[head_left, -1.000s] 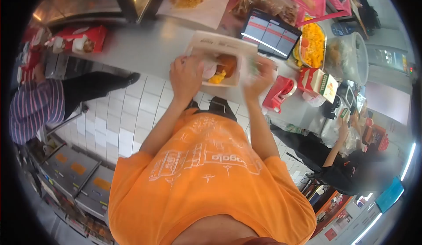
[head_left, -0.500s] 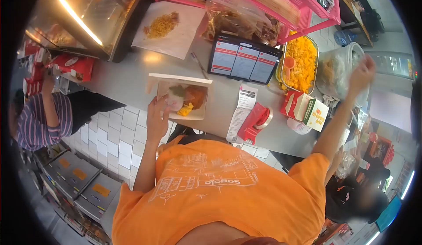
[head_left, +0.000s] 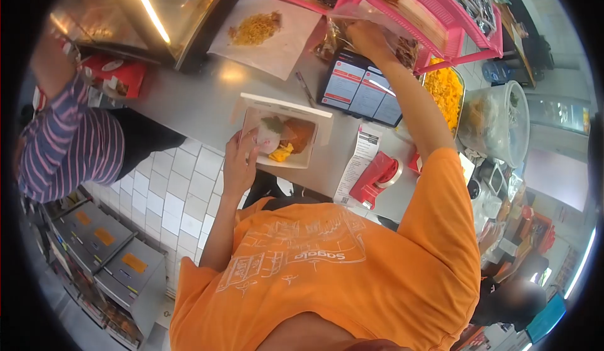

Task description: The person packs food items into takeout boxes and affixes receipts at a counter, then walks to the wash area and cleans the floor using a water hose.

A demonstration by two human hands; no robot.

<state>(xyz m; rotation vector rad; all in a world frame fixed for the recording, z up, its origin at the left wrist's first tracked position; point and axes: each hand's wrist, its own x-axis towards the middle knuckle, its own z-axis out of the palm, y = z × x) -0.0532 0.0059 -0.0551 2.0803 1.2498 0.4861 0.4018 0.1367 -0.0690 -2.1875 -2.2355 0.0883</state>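
Note:
My left hand (head_left: 241,162) is at the near left corner of an open cardboard food box (head_left: 321,121), its fingers closed over the box's edge. Inside the box are a pale rice portion (head_left: 268,138) with a green piece on it, brown-orange fried food (head_left: 301,135) and a yellow piece (head_left: 281,153). Behind the tablet (head_left: 358,90), my right hand (head_left: 370,39) reaches into a clear plastic bag (head_left: 409,33) of brown packets. Its fingertips are hidden there. A tape dispenser (head_left: 377,178) and a printed receipt (head_left: 358,162) lie right of the box.
Noodle-like yellow food (head_left: 255,28) lies on white paper (head_left: 277,55). Pink racks (head_left: 440,52) stand at the back. To the right are a tray of yellow food (head_left: 442,93) and a clear tub (head_left: 497,124). A co-worker in a striped sleeve (head_left: 69,108) is at left.
My right hand has swung from above the tub at right across to the bag behind the tablet. My left hand stays on the box. The co-worker's arm at left has risen.

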